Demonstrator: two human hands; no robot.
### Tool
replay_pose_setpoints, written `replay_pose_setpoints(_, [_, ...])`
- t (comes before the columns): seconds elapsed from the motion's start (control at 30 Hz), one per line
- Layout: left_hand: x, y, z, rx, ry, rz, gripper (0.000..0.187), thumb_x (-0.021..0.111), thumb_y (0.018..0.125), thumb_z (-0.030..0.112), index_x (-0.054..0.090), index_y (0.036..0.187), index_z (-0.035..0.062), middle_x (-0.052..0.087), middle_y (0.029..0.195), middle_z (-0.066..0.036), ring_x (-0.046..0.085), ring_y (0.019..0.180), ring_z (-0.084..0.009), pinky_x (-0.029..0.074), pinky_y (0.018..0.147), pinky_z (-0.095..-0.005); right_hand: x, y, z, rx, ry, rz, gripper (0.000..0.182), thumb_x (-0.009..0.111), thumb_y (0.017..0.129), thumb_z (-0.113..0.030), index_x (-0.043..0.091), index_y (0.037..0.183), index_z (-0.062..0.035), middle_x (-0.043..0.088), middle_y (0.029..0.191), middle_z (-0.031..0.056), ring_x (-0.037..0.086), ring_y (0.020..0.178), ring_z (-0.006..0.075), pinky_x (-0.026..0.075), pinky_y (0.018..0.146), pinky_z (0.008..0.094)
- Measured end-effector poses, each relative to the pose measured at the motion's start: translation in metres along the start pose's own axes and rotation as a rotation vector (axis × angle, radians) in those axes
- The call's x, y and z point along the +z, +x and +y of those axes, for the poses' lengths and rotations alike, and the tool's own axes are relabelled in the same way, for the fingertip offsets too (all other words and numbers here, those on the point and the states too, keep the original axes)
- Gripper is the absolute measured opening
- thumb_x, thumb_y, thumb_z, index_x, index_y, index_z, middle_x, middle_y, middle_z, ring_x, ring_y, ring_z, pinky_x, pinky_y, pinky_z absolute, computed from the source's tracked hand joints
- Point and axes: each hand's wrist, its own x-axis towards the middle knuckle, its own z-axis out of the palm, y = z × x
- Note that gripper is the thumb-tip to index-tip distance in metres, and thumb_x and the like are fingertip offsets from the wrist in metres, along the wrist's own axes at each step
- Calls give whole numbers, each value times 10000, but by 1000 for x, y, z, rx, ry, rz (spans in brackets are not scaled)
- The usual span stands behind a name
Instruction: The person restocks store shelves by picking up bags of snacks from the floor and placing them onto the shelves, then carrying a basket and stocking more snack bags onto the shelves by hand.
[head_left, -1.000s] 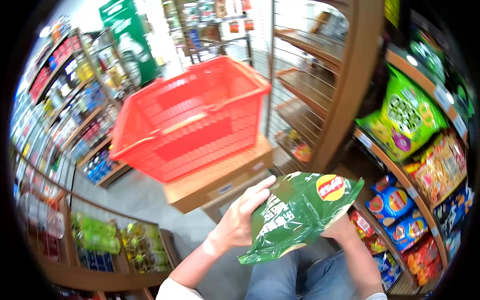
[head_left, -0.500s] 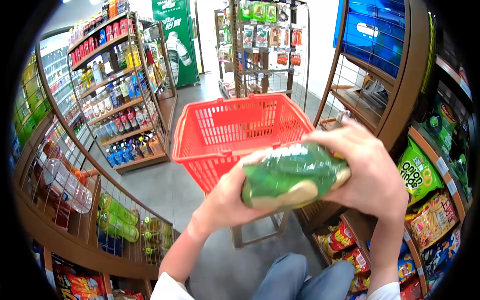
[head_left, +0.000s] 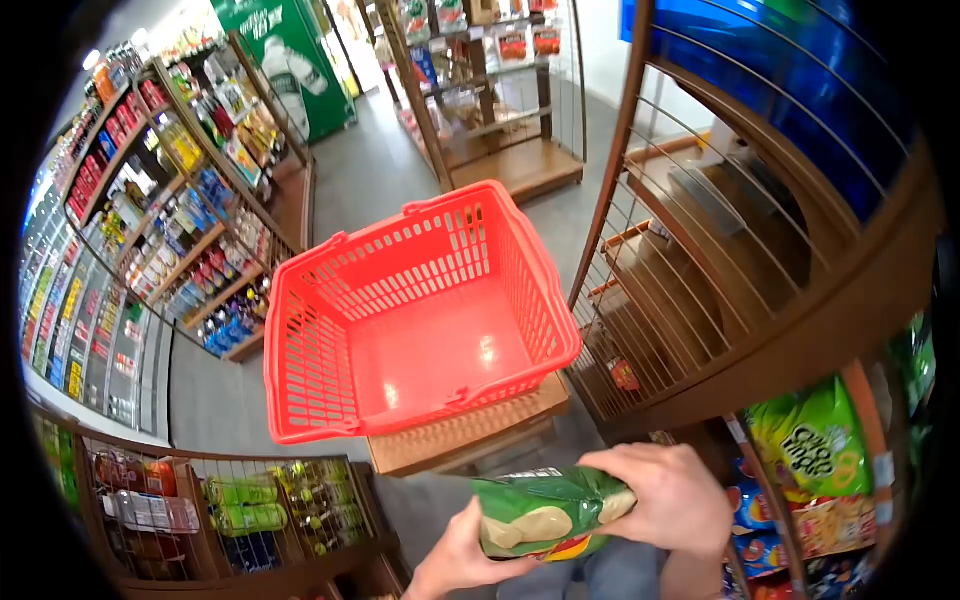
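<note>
A green bag of potato chips point(head_left: 555, 510), printed with pale chips and a patch of red and yellow, is held low in front of my body. My left hand point(head_left: 462, 552) grips its left end, with the thumb up along the side. Around the right end my right hand point(head_left: 678, 500) is closed, fingers over the top edge. Beyond the bag stands a red plastic shopping basket point(head_left: 430, 345) with slotted walls and a bare bottom. It rests on a brown stool point(head_left: 410, 450), apart from both hands.
On the right, a shelf holds a green onion rings bag point(head_left: 810, 445) and other snack bags. A wire-sided brown rack point(head_left: 690, 330) stands close to the basket's right. Bottle racks point(head_left: 245, 505) lie at left, and a green poster point(head_left: 290, 70) stands at the back.
My hands have brought the chip bag down and toward my body, away from the basket's near rim. The view has tilted down, showing the basket's inside.
</note>
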Motion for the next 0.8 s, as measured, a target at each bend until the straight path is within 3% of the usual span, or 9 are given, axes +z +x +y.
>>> replay_pose_setpoints(0.17, [7,-5,89,-140,299,-51,690,803,725,309,475,1272,45,630,1111,-163,639,978,-346,545,804,-395,-6,-32,-23,393,152,-42,575,884,558,-259,658,1032,-25,688,852,141,688,794,279,531,706,330])
replay_pose_setpoints(0.27, [-2,-12,150,-163,328,-113,689,814,713,314,500,1258,34,643,1092,-164,647,964,-350,546,806,-393,-39,-46,-53,461,268,-210,624,889,572,-324,651,1047,3,698,880,144,696,829,252,530,747,336])
replay_pose_setpoints(0.4, [-15,-19,248,-186,366,-94,651,764,756,348,489,1261,43,622,1111,-134,627,990,-341,533,800,-406,-120,-21,-120,317,248,-313,633,884,588,-353,649,1048,13,694,899,145,691,859,256,526,769,342])
replay_pose_setpoints(0.5, [-31,-18,314,-180,395,-45,646,766,755,308,477,1275,53,614,1131,-140,620,1001,-345,530,809,-408,-175,10,-180,379,126,-549,743,873,604,-422,602,1151,1,679,976,145,668,955,281,514,844,359])
replay_pose_setpoints(0.63, [-48,-27,365,-163,472,114,649,802,720,283,506,1247,46,622,1132,-154,629,1016,-335,531,830,-394,-182,33,-201,-13,263,-410,840,867,617,-427,530,1271,-22,631,1158,153,614,1094,282,477,935,354])
replay_pose_setpoints(0.67, [-51,-31,369,-147,481,181,666,823,703,303,521,1231,30,632,1120,-166,638,1015,-329,532,832,-387,-185,40,-215,11,394,-405,816,855,647,-406,520,1295,-39,626,1177,156,613,1097,291,479,938,361])
replay_pose_setpoints(0.7, [-55,-36,370,-209,472,214,632,809,700,236,518,1232,59,609,1172,-141,612,1057,-327,521,868,-388,-183,47,-220,-62,368,-387,794,848,662,-386,519,1298,-43,622,1187,159,613,1098,293,479,937,361])
replay_pose_setpoints(0.73, [-62,-38,372,-170,485,200,691,838,686,285,518,1238,17,629,1135,-172,639,1031,-311,522,857,-370,-179,50,-225,-125,347,-377,772,841,677,-367,519,1301,-47,618,1196,162,612,1099,294,480,937,361])
replay_pose_setpoints(0.8, [-68,-41,379,-207,427,200,656,814,700,245,509,1249,57,597,1200,-145,601,1080,-328,511,883,-388,-182,53,-238,-124,345,-386,706,826,701,-331,541,1280,-44,629,1168,171,626,1071,297,491,917,357])
